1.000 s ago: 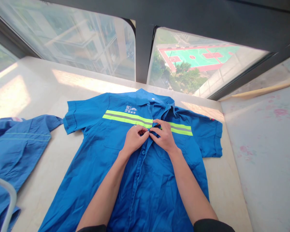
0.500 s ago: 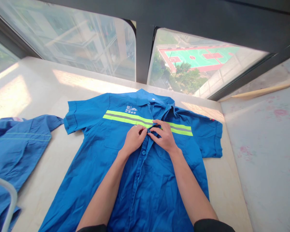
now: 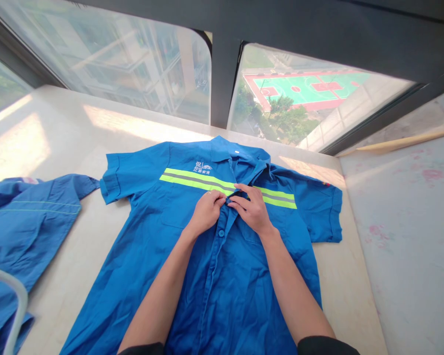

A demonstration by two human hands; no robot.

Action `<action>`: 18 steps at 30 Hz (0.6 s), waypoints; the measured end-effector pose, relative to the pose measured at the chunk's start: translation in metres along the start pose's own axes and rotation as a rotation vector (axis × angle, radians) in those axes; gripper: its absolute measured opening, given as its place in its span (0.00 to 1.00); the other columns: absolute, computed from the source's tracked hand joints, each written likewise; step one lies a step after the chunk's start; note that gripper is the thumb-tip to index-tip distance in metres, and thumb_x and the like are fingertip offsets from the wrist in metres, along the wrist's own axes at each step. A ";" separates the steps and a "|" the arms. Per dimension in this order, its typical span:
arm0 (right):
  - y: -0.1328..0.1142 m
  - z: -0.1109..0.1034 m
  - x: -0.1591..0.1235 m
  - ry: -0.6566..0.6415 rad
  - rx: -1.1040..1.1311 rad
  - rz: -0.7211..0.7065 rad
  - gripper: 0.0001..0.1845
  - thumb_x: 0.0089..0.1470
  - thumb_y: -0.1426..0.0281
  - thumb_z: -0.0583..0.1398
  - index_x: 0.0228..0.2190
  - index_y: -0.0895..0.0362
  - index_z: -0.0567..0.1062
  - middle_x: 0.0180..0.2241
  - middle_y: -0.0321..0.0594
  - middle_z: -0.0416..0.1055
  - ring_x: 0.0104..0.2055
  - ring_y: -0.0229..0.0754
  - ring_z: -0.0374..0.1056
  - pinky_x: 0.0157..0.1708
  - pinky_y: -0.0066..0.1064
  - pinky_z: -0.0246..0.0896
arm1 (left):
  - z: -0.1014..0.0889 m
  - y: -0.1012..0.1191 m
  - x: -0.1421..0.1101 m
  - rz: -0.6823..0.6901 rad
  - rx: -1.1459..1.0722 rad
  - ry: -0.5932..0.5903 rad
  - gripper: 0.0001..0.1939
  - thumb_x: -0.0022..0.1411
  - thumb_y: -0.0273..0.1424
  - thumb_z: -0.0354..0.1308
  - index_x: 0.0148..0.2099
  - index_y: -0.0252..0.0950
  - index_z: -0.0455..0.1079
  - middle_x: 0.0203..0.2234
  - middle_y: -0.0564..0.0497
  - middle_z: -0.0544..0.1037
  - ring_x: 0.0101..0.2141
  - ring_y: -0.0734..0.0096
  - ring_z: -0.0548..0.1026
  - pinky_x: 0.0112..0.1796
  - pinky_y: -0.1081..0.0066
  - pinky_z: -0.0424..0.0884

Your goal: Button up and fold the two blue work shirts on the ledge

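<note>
A blue short-sleeved work shirt point(image 3: 151, 256) lies spread front up, its collar toward the window. Yellow-green and grey reflective stripes point(image 3: 196, 181) cross its chest below a white print. Closed on the left edge of the front opening, my left hand point(image 3: 207, 212) pinches the cloth by a dark button point(image 3: 228, 200). My right hand point(image 3: 253, 209) has thumb and fingers closed at the same button from the other side. Just below, another button point(image 3: 221, 233) shows on the placket. Above the hands, the collar and neck lie open. Fingertips hide part of the pinched edge.
The shirt rests on a pale sill-like surface point(image 3: 83, 241) under dark-framed windows point(image 3: 222, 84). At left lie another blue garment point(image 3: 22, 236) and a curved white tube point(image 3: 20, 296). A flowered wall point(image 3: 410, 222) bounds the right side.
The view has shifted very slightly. Both hands stay at the same button, with only a small movement of the right fingers over it.
</note>
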State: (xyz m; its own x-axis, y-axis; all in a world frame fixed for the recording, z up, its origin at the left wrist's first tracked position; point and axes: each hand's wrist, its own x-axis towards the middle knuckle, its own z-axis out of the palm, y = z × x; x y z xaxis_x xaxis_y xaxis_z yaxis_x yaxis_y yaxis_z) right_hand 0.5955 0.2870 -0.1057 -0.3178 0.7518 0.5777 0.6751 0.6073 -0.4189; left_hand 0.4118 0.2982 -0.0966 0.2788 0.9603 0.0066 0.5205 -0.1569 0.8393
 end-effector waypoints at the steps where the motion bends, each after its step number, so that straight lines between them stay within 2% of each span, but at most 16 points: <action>1: 0.000 0.000 0.000 0.007 0.001 -0.005 0.06 0.59 0.66 0.63 0.36 0.53 0.80 0.51 0.47 0.72 0.51 0.48 0.69 0.49 0.42 0.63 | 0.000 -0.001 0.000 0.000 0.000 -0.001 0.07 0.64 0.25 0.51 0.35 0.36 0.70 0.33 0.50 0.76 0.36 0.67 0.73 0.40 0.68 0.67; 10: 0.000 0.001 -0.001 -0.013 -0.020 0.001 0.07 0.60 0.67 0.61 0.37 0.54 0.80 0.52 0.47 0.72 0.52 0.48 0.69 0.50 0.43 0.65 | 0.000 -0.001 -0.001 0.020 -0.024 0.016 0.07 0.65 0.26 0.51 0.37 0.35 0.71 0.35 0.50 0.77 0.38 0.67 0.73 0.41 0.68 0.67; 18: 0.001 0.004 -0.002 -0.028 -0.031 0.006 0.08 0.61 0.65 0.61 0.35 0.55 0.79 0.52 0.47 0.73 0.51 0.48 0.70 0.51 0.42 0.65 | 0.004 -0.003 -0.003 -0.014 -0.068 0.081 0.04 0.61 0.27 0.58 0.39 0.35 0.74 0.31 0.51 0.77 0.33 0.71 0.74 0.36 0.71 0.68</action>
State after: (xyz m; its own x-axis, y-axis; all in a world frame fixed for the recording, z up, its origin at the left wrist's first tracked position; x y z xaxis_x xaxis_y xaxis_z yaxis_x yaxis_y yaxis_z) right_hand 0.5943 0.2872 -0.1097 -0.3324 0.7625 0.5551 0.6969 0.5952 -0.4002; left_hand 0.4123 0.2946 -0.1014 0.2038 0.9784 0.0363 0.4673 -0.1297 0.8745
